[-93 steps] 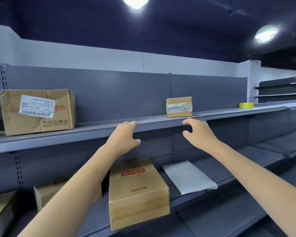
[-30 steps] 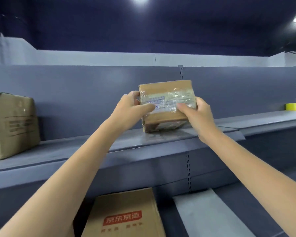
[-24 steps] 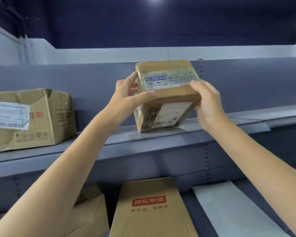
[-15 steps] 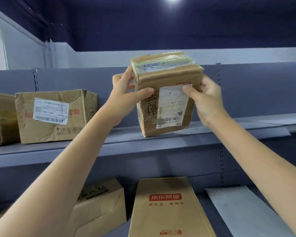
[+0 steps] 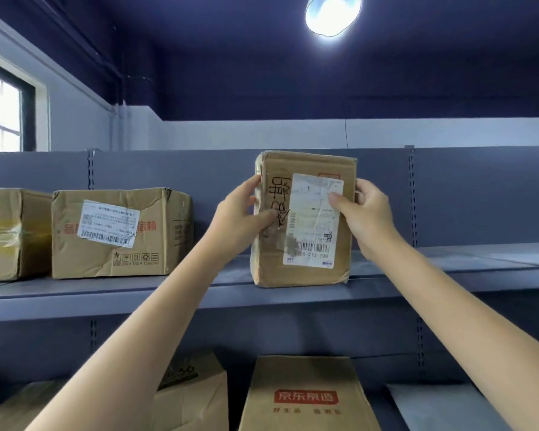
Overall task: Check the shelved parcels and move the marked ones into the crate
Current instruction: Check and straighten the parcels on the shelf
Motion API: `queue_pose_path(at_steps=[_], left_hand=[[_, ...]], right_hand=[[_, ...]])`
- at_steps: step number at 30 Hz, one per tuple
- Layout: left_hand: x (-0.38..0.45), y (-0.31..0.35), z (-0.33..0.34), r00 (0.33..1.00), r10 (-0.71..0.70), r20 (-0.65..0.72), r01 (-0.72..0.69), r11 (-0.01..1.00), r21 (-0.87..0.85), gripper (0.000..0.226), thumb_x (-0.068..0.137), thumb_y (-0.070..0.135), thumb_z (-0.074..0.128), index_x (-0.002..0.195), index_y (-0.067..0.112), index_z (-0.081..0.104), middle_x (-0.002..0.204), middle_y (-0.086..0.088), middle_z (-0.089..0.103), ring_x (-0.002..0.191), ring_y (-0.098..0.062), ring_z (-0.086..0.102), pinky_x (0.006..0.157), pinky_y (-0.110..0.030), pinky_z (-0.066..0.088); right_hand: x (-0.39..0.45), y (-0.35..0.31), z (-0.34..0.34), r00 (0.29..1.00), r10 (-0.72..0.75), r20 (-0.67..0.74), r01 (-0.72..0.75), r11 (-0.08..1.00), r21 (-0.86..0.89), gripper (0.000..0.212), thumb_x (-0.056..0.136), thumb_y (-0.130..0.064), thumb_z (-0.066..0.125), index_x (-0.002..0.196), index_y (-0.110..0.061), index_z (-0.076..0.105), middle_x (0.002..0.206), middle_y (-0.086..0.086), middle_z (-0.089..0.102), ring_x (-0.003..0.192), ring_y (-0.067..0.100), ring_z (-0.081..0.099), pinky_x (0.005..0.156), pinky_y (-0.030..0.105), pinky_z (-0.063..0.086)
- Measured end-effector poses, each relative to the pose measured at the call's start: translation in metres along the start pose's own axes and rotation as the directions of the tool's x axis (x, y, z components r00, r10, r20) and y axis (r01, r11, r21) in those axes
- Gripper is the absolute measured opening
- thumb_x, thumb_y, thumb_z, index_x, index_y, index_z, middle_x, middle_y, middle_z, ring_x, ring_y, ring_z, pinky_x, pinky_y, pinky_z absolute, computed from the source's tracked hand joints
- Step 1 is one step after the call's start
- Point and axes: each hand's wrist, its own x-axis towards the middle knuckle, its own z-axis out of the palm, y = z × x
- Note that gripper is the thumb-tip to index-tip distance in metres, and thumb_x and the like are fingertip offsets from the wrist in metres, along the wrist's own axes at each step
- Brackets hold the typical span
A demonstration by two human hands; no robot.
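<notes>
A small brown cardboard parcel stands on end at the front of the upper grey shelf. Its face toward me carries a white shipping label with a barcode and black handwritten characters to the label's left. My left hand grips the parcel's left side, thumb across the writing. My right hand holds its right side, thumb pressed on the label. No crate is in view.
A larger labelled carton and part of another carton stand on the upper shelf to the left. On the lower shelf lie a box with a red logo, a creased carton and a grey mailer.
Both hands took the small parcel off the shelf, tipped it over and turned its labelled, handwritten face toward me. Its lower edge has come down to the shelf front.
</notes>
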Motion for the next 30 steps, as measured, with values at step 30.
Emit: queue_pose_path(at_steps=[30], left_hand=[[-0.020, -0.032, -0.032, 0.976, -0.188, -0.106, 0.174, 0.976, -0.129, 0.066, 0.059, 0.010, 0.084, 0.115, 0.020, 0.051, 0.118, -0.002, 0.063, 0.099, -0.007, 0.063, 0.082, -0.020, 0.052]], right_hand=[[0.016, 0.004, -0.039, 0.962, -0.212, -0.174, 0.160, 0.948, -0.274, 0.025, 0.075, -0.036, 0.073, 0.076, -0.016, 0.058, 0.075, -0.009, 0.059, 0.070, 0.006, 0.055, 0.062, 0.025, 0.046]])
